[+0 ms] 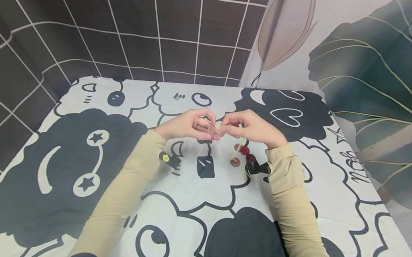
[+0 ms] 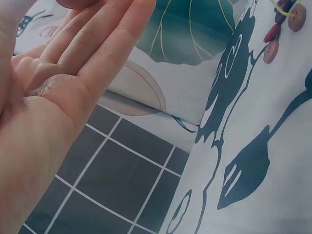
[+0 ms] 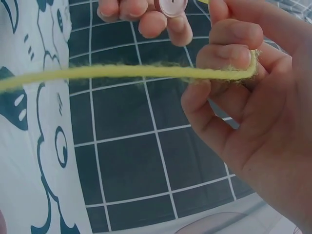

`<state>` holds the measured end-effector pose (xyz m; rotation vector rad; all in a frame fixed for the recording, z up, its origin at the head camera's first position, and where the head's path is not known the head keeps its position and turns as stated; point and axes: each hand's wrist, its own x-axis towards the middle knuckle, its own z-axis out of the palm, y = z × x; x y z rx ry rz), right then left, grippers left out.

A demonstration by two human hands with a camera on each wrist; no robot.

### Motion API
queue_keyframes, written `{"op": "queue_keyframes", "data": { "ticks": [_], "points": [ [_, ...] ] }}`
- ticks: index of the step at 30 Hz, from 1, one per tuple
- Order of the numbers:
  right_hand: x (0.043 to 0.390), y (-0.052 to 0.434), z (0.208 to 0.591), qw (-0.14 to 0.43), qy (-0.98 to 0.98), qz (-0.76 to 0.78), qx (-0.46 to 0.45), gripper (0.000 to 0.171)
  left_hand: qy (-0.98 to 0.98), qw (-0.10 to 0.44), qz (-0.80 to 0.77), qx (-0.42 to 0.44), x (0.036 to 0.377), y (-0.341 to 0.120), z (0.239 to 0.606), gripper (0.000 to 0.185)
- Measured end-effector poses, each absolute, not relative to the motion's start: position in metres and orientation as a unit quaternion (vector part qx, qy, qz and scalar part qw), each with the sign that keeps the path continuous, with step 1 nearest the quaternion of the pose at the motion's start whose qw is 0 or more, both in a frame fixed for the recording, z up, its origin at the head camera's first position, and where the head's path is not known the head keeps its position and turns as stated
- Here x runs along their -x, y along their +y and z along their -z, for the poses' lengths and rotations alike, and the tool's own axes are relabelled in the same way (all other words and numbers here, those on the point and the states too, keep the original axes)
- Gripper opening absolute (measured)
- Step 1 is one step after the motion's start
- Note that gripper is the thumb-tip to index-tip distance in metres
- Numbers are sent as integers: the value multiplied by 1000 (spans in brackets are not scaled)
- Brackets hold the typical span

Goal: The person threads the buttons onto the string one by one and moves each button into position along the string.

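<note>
My left hand (image 1: 193, 124) pinches a round brown button (image 1: 211, 129) at its fingertips; the button's face and small holes show in the right wrist view (image 3: 173, 6). Close beside it, my right hand (image 1: 252, 127) pinches fuzzy yellow yarn (image 3: 122, 72) between thumb and fingers, some of it looped round a finger. From that hand the yarn runs down to a strung group: brown wooden buttons (image 1: 235, 162) with red beads (image 1: 245, 150). The left wrist view shows these buttons (image 2: 271, 51) at its upper right. The yarn's tip near the held button is hard to make out.
A table under a white cloth (image 1: 193, 200) with dark cartoon prints spreads below both hands. Dark grid-patterned fabric (image 1: 177, 29) stands behind and to the left. A leaf-patterned curtain (image 1: 370, 77) hangs at the right. Small dark wrist cameras (image 1: 170, 159) sit below the sleeves.
</note>
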<state>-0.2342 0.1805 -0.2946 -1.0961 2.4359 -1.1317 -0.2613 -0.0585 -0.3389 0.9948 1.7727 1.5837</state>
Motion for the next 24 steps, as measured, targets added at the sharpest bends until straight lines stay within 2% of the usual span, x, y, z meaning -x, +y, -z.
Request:
{"op": "queue_keyframes", "data": {
  "ticks": [6, 24],
  "points": [
    [237, 177, 298, 121, 833, 371, 393, 13, 652, 282, -605, -360, 261, -59, 338, 29],
    [238, 173, 300, 113, 844, 378, 364, 11, 669, 266, -582, -377, 261, -60, 336, 29]
  ]
}}
